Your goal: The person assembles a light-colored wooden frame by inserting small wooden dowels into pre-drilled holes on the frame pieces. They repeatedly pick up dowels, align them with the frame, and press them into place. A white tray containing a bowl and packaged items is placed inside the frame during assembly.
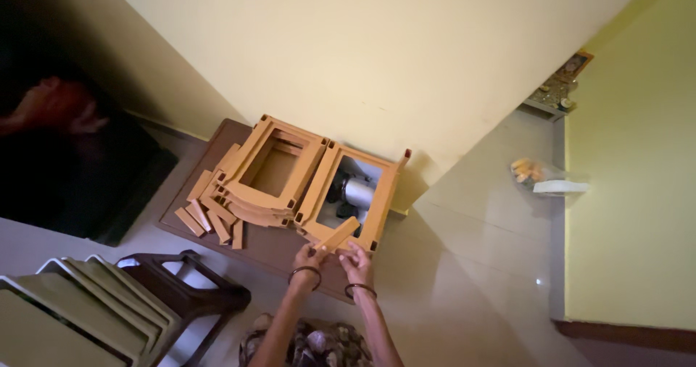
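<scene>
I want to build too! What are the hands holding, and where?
Both hands, left hand and right hand, hold a short orange-brown wooden strip by its lower end.

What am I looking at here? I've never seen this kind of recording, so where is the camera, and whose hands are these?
There is one picture, taken by a camera worn on a person's head and looking down at the floor. No machine is involved: the two bare arms rising from the bottom edge are the wearer's own. The left hand and right hand, each with a bangle at the wrist, together hold a short tan wooden slat. Just beyond them, on a flat brown board, lie a stack of tan wooden frames, one separate frame and loose slats. Stacked plastic chairs stand at lower left.
</scene>
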